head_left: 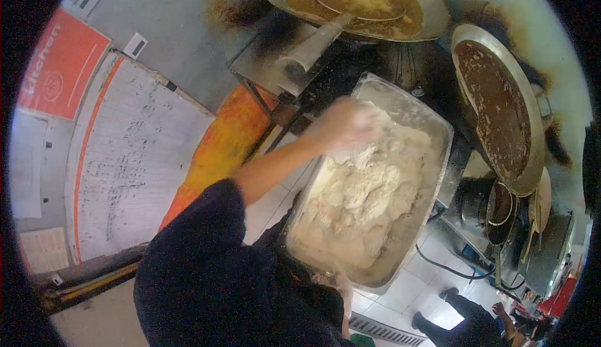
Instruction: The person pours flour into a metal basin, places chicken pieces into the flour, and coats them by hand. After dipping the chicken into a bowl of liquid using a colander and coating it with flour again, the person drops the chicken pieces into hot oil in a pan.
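A clear rectangular tub [442,159] lies tilted in the middle of the view and holds pale, lumpy flour [369,190]. Over its upper left part is my left hand [352,123], smeared by motion; its finger shape and anything held are unclear. At the tub's lower edge, my right hand [338,287] is closed on the rim, partly hidden by the dark sleeve.
Above the tub, a large wok [432,9] holds brownish oil and a round strainer. A second pan [501,109] with dark oil stands right. Smaller pans [501,212] sit below it. Posters [138,153] hang left. A co-worker [466,322] is at the lower right.
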A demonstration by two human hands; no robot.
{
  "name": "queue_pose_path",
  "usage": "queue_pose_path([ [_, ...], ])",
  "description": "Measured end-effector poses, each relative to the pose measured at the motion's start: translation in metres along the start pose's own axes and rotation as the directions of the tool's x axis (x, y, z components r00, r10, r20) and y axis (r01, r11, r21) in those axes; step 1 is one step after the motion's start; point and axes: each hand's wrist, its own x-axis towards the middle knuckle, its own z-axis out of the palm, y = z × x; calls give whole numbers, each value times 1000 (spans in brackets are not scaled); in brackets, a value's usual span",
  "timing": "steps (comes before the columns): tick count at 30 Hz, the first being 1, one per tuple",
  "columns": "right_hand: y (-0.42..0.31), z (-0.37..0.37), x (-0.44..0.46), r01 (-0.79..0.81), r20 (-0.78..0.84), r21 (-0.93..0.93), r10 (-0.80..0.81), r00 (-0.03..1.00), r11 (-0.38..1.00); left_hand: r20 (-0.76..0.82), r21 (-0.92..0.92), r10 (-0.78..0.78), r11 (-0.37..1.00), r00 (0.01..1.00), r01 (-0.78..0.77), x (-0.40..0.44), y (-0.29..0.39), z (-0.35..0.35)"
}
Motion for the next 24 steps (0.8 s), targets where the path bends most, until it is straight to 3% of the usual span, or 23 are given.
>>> queue_pose_path([
  [1, -4, -1, 3, 5, 8, 6, -5, 1000, 1000, -108, -110, 10, 994, 994, -22, -37, -6, -24],
  [2, -10, 1, 5, 8, 11, 20, -8, 1000, 1000, -346, 94, -140, 979, 928, 183, -54, -14, -39],
  [3, -16, 4, 6, 7, 14, 43, -8, 1000, 999, -555, 182, -278, 879, 784, 440, -70, -23, -54],
  [4, -24, 6, 6, 5, 9, 66, -6, 1000, 998, -550, 256, -182, 892, 815, 372, -103, -96, -56],
  [5, -32, 10, 6, 0, 4, 89, 0, 1000, 996, -456, 538, -154, 737, 877, 409, -110, -110, -54],
  [7, -41, 14, 2, 1, -22, 132, 2, 1000, 991, -295, 682, 61, 713, 954, 165, -116, -151, -56],
  [9, -46, 20, -3, -3, -60, 169, 14, 998, 986, -250, 518, 261, 849, 932, -99, -117, -208, -50],
  [10, -42, 26, -5, -2, -93, 190, 20, 995, 982, -327, 326, 175, 943, 929, -63, -115, -226, -42],
  [12, -16, 44, 7, 49, -125, 225, -21, 992, 973, -377, 111, 78, 993, 923, -38, -107, -209, -38],
  [13, -1, 54, 15, 64, -138, 236, -32, 990, 970, -407, -443, -331, 886, 851, 133, -105, -174, -41],
  [15, 17, 61, 26, 145, -174, 374, -84, 981, 916, -205, -856, -661, 479, 722, 195, -102, -134, -47],
  [16, 16, 61, 23, 172, -188, 417, -100, 977, 892, -217, -775, -683, 554, 697, 302, -103, -128, -47],
  [18, -35, 40, -2, 105, -136, 184, -80, 987, 977, -230, -671, -702, 616, 674, 412, -98, -106, -55],
  [21, -27, 42, 2, 147, -167, 228, -111, 980, 963, -138, -628, -813, 513, 566, 585, -99, -103, -56],
  [22, -24, 42, 4, 164, -177, 240, -123, 977, 957, -302, -534, -700, 686, 647, 493, -109, -147, -37],
  [23, -21, 42, 6, 183, -173, 133, -159, 972, 974, -442, -408, -551, 826, 708, 388, -117, -170, -27],
  [24, -20, 41, 7, 200, -167, 28, -193, 967, 979, -440, -406, -552, 826, 708, 392, -115, -146, -34],
])
